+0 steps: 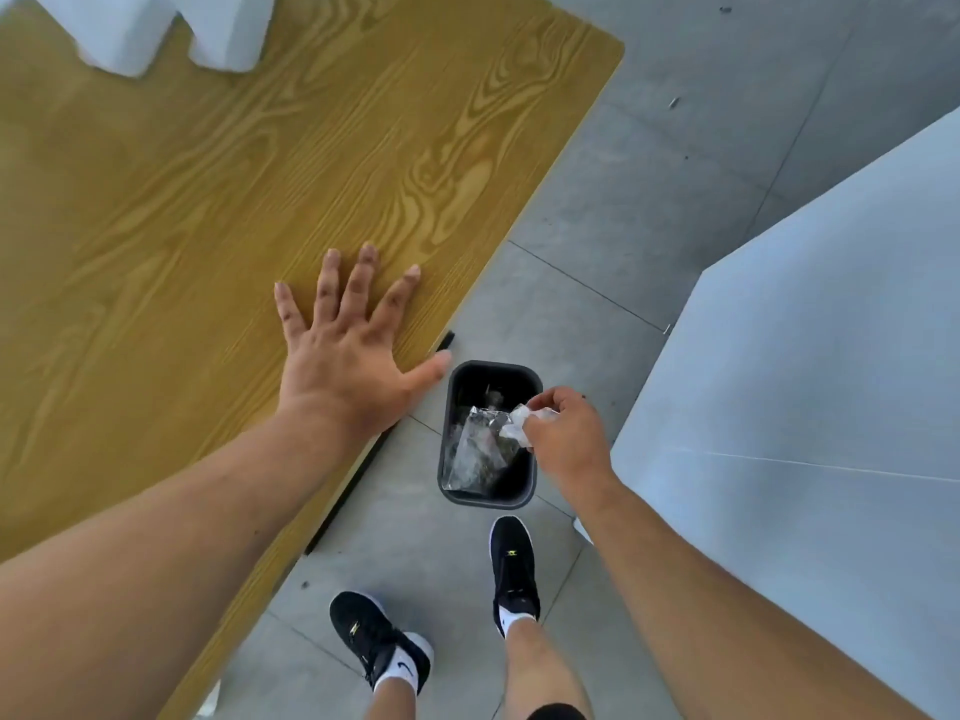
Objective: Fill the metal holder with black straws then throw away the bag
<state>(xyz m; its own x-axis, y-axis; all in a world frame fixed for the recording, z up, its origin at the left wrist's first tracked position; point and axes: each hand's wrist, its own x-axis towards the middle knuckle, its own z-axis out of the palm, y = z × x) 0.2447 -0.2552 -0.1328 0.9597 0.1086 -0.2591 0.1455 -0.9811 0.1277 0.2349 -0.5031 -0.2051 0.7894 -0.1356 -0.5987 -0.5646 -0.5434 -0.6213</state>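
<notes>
A clear crumpled plastic bag (480,446) hangs over the mouth of a small black bin (524,498) on the floor. My right hand (563,433) pinches the bag's top edge just above the bin's right side. My left hand (353,350) lies flat with fingers spread on the wooden table (218,163), near its right edge. The metal holder and the black straws are out of view.
White blocks (130,28) stand at the table's far left end. A large white panel (810,387) rises at the right of the bin. Grey tiled floor (649,148) runs between table and panel. My feet in black shoes (511,563) stand just behind the bin.
</notes>
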